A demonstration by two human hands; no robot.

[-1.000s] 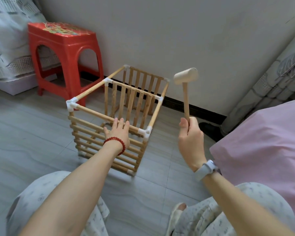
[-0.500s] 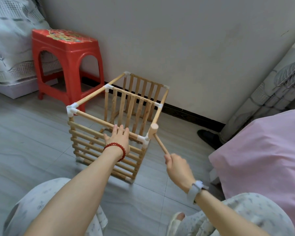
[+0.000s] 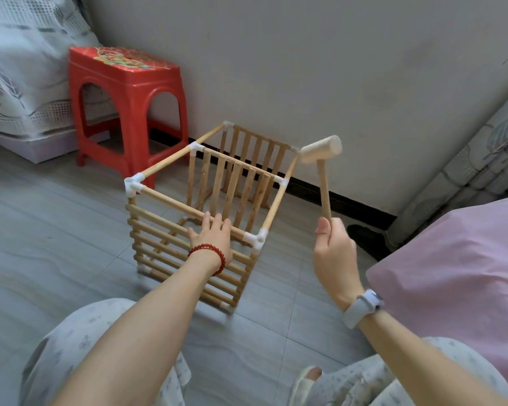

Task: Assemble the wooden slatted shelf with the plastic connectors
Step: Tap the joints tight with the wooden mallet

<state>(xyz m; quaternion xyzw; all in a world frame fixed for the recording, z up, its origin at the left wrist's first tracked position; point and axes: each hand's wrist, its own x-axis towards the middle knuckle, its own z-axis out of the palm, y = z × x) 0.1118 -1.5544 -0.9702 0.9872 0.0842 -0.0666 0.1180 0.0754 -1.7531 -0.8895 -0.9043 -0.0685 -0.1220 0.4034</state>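
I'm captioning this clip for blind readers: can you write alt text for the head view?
A right hand holds a small wooden mallet raised beside a wooden slatted shelf with white plastic connectors, while the left hand rests on its near top rail. A red plastic stool stands behind on the tiled floor.
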